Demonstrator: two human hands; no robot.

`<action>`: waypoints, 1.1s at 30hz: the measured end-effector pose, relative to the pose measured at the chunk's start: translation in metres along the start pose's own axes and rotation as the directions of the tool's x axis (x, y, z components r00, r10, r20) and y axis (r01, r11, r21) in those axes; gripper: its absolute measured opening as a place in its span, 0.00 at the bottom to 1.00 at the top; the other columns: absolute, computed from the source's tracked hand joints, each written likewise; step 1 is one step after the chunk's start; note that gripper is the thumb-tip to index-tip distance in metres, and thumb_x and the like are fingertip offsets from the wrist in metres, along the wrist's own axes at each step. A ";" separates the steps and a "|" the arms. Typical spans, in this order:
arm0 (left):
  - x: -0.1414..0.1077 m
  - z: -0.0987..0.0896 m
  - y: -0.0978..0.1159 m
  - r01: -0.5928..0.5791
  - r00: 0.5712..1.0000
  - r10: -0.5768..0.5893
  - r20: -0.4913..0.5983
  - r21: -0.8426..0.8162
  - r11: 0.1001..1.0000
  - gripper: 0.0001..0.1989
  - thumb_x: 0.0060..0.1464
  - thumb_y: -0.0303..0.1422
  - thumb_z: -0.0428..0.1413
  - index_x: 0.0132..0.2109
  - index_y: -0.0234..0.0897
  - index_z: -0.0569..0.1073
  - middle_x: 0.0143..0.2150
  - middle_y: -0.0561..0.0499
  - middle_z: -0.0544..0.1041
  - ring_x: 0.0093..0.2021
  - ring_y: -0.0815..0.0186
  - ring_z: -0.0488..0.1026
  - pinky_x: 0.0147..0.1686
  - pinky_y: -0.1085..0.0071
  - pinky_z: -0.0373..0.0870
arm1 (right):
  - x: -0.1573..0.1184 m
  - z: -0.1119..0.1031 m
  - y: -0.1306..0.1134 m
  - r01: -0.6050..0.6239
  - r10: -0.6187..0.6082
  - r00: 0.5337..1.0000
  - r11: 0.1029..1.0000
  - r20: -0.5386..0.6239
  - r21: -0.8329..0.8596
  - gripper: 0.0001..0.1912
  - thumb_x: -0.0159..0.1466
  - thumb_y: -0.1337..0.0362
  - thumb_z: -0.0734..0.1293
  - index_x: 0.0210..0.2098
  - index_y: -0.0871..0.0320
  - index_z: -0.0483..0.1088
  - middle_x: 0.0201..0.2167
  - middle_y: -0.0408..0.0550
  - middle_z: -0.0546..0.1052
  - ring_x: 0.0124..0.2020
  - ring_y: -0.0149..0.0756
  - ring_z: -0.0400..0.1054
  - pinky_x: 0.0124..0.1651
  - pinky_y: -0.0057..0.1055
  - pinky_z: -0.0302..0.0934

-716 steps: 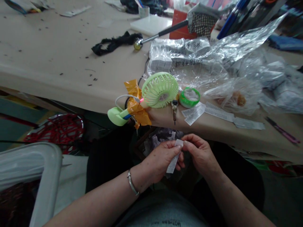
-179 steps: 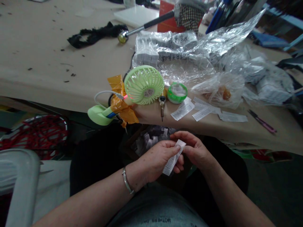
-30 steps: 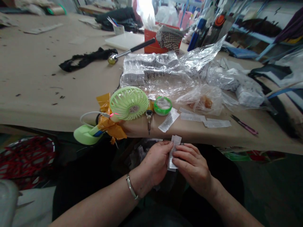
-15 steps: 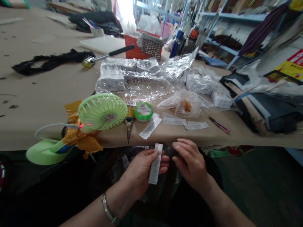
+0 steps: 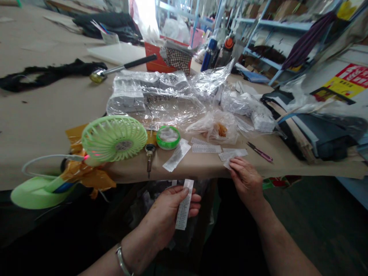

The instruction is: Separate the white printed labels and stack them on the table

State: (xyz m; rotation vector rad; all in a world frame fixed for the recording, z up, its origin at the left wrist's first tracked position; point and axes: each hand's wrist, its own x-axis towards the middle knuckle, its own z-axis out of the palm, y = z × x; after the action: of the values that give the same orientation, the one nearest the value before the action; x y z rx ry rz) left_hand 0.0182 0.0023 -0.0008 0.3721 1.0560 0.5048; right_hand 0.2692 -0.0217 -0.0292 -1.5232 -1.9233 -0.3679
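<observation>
Printed strip [image 5: 184,205] between left hand's [image 5: 175,203] thumb and fingers, right hand [image 5: 245,178] pinching another.

Two hands [image 5: 168,205]; several labels [image 5: 181,212], too overlapped to count exactly. One fan [image 5: 115,138], one soldering iron [image 5: 149,151], one tub [image 5: 168,144], one pair of snips [image 5: 260,153], one bracelet [image 5: 122,261], one red box [image 5: 151,56], one pen cup [image 5: 110,38], two bottles [image 5: 209,56].
</observation>
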 end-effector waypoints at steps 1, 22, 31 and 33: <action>0.000 0.000 0.000 0.000 1.000 0.000 0.001 0.003 1.000 0.05 0.58 0.27 0.53 0.39 0.27 0.72 0.31 0.42 0.79 0.26 0.67 0.77 0.29 0.73 0.75 | 0.000 0.000 0.001 -0.011 0.011 1.000 0.999 -0.017 0.033 0.09 0.63 0.70 0.65 0.44 0.57 0.72 0.45 0.52 0.77 0.52 0.43 0.69 0.56 0.45 0.63; -0.002 -0.015 -0.011 -0.131 0.984 0.160 0.081 -0.282 0.951 0.02 0.46 0.22 0.57 0.29 0.28 0.75 0.26 0.48 0.76 0.24 0.71 0.72 0.24 0.77 0.64 | -0.007 0.027 -0.120 0.260 -0.332 0.941 0.832 0.064 0.490 0.08 0.61 0.75 0.65 0.37 0.59 0.73 0.37 0.51 0.79 0.49 0.41 0.71 0.53 0.42 0.66; -0.002 -0.020 -0.010 -0.087 0.983 0.137 0.125 -0.343 0.935 0.02 0.45 0.24 0.60 0.27 0.30 0.74 0.26 0.49 0.76 0.25 0.71 0.71 0.26 0.76 0.65 | -0.006 0.026 -0.120 0.318 -0.417 0.905 0.798 0.088 0.512 0.08 0.62 0.75 0.65 0.36 0.60 0.74 0.39 0.52 0.80 0.49 0.38 0.71 0.55 0.42 0.65; -0.003 -0.021 -0.010 -0.083 0.979 0.142 0.148 -0.344 0.935 0.04 0.46 0.26 0.61 0.27 0.30 0.74 0.25 0.50 0.75 0.24 0.71 0.71 0.25 0.76 0.65 | -0.006 0.027 -0.119 0.317 -0.415 0.906 0.800 0.087 0.510 0.07 0.62 0.74 0.65 0.36 0.59 0.74 0.38 0.51 0.80 0.49 0.38 0.72 0.55 0.41 0.66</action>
State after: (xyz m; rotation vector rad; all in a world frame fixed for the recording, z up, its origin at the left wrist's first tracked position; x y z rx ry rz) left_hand 0.0004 -0.0066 -0.0135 0.1688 0.7662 0.7316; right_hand 0.1490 -0.0449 -0.0331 -0.8749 -2.2541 0.1158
